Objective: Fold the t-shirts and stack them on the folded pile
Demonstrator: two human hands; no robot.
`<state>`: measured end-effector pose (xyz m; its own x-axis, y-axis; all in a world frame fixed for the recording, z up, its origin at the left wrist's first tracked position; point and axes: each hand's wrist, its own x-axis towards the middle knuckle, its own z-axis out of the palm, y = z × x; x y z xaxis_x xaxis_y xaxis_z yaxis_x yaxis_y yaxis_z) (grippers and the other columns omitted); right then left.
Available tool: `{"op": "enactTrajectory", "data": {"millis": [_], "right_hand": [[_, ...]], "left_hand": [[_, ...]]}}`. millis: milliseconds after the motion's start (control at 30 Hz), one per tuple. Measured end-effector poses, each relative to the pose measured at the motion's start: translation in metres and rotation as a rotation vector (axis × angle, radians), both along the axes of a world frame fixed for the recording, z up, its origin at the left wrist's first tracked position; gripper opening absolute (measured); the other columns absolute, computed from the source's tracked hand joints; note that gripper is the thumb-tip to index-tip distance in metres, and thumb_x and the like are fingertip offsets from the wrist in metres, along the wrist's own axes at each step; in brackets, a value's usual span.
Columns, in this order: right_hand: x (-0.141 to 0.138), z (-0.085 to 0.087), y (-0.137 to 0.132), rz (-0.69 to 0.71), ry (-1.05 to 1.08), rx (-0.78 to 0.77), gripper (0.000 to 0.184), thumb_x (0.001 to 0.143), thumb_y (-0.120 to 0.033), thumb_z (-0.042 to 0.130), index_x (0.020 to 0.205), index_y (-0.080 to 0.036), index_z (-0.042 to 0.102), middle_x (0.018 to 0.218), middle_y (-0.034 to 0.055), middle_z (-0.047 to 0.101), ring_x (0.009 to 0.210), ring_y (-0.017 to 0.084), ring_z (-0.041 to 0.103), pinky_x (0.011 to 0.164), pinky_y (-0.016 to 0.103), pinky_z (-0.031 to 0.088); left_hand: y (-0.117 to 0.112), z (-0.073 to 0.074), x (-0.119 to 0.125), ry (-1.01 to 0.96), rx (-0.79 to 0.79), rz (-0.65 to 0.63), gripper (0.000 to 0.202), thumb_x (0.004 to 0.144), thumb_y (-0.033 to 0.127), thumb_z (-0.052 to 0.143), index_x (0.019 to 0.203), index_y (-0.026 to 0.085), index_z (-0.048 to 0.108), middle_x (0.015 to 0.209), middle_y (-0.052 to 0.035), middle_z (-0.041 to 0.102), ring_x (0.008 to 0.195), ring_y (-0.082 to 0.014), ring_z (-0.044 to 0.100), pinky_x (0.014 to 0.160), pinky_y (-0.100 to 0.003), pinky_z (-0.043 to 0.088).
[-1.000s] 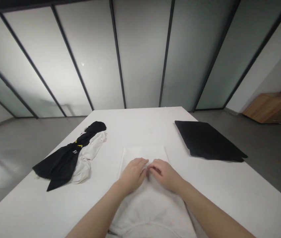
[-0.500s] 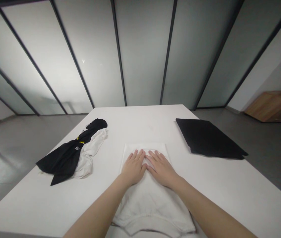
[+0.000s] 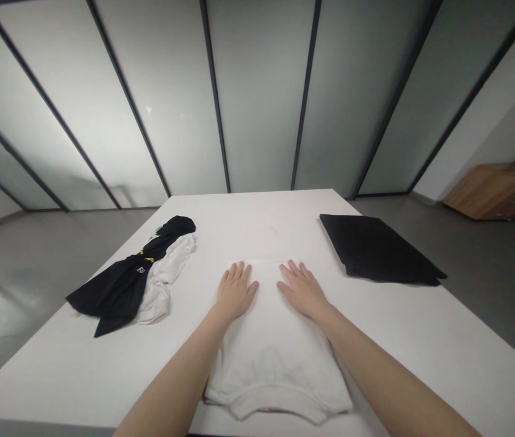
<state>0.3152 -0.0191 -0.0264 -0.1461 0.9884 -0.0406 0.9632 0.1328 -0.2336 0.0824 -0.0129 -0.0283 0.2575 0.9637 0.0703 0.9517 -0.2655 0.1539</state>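
A white garment, folded into a narrow shape with its curved neckline toward me, lies flat at the near side of the table. On its far left part rests my left hand, palm down with fingers spread. My right hand lies flat on the far right part, fingers also apart. A strip of white cloth shows between the two hands, and neither hand grips anything.
To the left lies a crumpled black garment with yellow trim, beside a rumpled white cloth. Flat black folded fabric is at the right edge of the white table. A wooden cabinet stands on the floor far right.
My hands have slid apart across the white garment, the left one leftward and the right one rightward. Before, their fingertips nearly met in the middle. The cloth under them looks flatter.
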Motion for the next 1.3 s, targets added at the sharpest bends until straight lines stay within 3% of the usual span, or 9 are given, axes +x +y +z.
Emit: {"op": "enactTrajectory", "data": {"millis": [267, 467, 633, 767, 900, 1067, 1200, 1300], "right_hand": [[0.007, -0.013, 0.01, -0.088, -0.007, 0.038, 0.066, 0.109, -0.044, 0.038, 0.169, -0.016, 0.036, 0.177, 0.0135, 0.027, 0.162, 0.041, 0.026, 0.129, 0.056, 0.023], [0.01, -0.016, 0.012, -0.198, 0.007, 0.072, 0.066, 0.107, -0.044, 0.041, 0.164, -0.01, 0.041, 0.174, 0.0206, 0.033, 0.159, 0.044, 0.029, 0.127, 0.057, 0.023], [0.015, -0.02, 0.014, -0.202, 0.103, 0.157, 0.065, 0.102, -0.041, 0.047, 0.161, -0.014, 0.047, 0.167, 0.0153, 0.047, 0.154, 0.044, 0.037, 0.125, 0.058, 0.027], [0.022, -0.024, 0.017, -0.142, 0.192, 0.22, 0.057, 0.1, -0.038, 0.05, 0.152, -0.016, 0.057, 0.156, 0.0159, 0.059, 0.145, 0.037, 0.049, 0.123, 0.052, 0.031], [0.029, -0.026, 0.021, -0.118, 0.332, 0.267, 0.049, 0.097, -0.035, 0.054, 0.141, -0.017, 0.066, 0.141, 0.0166, 0.068, 0.135, 0.033, 0.058, 0.119, 0.048, 0.038], [0.031, -0.027, 0.023, -0.1, 0.64, 0.286, 0.042, 0.094, -0.04, 0.056, 0.127, -0.019, 0.071, 0.133, 0.0138, 0.073, 0.124, 0.029, 0.066, 0.111, 0.045, 0.049], [0.03, -0.027, 0.024, -0.183, 0.866, 0.246, 0.048, 0.091, -0.043, 0.06, 0.132, -0.019, 0.067, 0.137, 0.014, 0.071, 0.123, 0.028, 0.068, 0.11, 0.046, 0.051], [0.032, -0.021, 0.022, -0.268, 1.007, 0.159, 0.054, 0.091, -0.045, 0.063, 0.14, -0.021, 0.061, 0.144, 0.015, 0.067, 0.126, 0.029, 0.067, 0.107, 0.045, 0.054]], "left_hand": [[0.008, 0.002, -0.009, -0.017, -0.035, 0.122, 0.067, 0.108, 0.049, 0.042, 0.166, 0.015, 0.041, 0.174, -0.0138, 0.035, 0.162, -0.0367, 0.028, 0.13, -0.054, 0.029], [0.019, -0.008, -0.023, -0.073, -0.008, 0.235, 0.066, 0.106, 0.045, 0.045, 0.163, 0.012, 0.043, 0.171, -0.0182, 0.04, 0.161, -0.0362, 0.032, 0.13, -0.052, 0.029], [0.019, -0.008, -0.03, -0.14, 0.097, 0.21, 0.058, 0.102, 0.037, 0.05, 0.155, 0.012, 0.049, 0.156, -0.0196, 0.059, 0.148, -0.0337, 0.051, 0.125, -0.048, 0.036], [0.015, -0.001, -0.03, -0.181, 0.141, 0.205, 0.05, 0.101, 0.035, 0.054, 0.147, 0.016, 0.054, 0.138, -0.0179, 0.067, 0.13, -0.0324, 0.062, 0.114, -0.046, 0.045], [0.016, -0.001, -0.03, -0.306, 0.165, 0.201, 0.041, 0.099, 0.03, 0.056, 0.139, 0.019, 0.056, 0.13, -0.0164, 0.069, 0.125, -0.0308, 0.063, 0.112, -0.047, 0.046], [0.026, -0.006, -0.037, -0.657, 0.076, 0.275, 0.041, 0.098, 0.028, 0.058, 0.137, 0.017, 0.053, 0.131, -0.0183, 0.067, 0.111, -0.0256, 0.071, 0.097, -0.041, 0.056], [0.03, -0.004, -0.046, -0.816, -0.038, 0.373, 0.046, 0.099, 0.031, 0.061, 0.141, 0.015, 0.05, 0.131, -0.0187, 0.069, 0.098, -0.0214, 0.074, 0.088, -0.037, 0.058], [0.03, 0.002, -0.049, -0.841, -0.082, 0.414, 0.044, 0.098, 0.033, 0.064, 0.137, 0.016, 0.054, 0.124, -0.0159, 0.074, 0.098, -0.0218, 0.073, 0.087, -0.035, 0.056]]}}
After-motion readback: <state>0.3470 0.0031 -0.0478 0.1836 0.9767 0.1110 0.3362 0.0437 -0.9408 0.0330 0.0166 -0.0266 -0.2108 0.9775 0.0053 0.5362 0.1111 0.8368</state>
